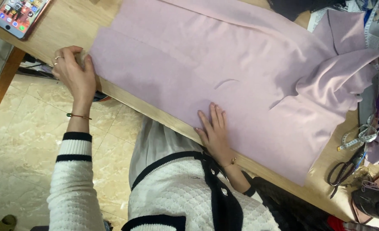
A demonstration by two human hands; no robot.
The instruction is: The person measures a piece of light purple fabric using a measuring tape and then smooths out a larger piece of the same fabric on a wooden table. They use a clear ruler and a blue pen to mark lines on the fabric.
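One view only: your head camera looks steeply down, close over the wooden table [82,25] edge.

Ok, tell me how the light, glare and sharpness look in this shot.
Head view: even, soft light on the pink cloth; shiny glare on the floor tiles and phone screen; faint shadow under the right hand; left hand fairly sharp; the clutter at the right edge is slightly blurred.

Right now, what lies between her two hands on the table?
In the head view, only flat pink fabric along the wooden table edge lies between the left hand and right hand; nothing else.
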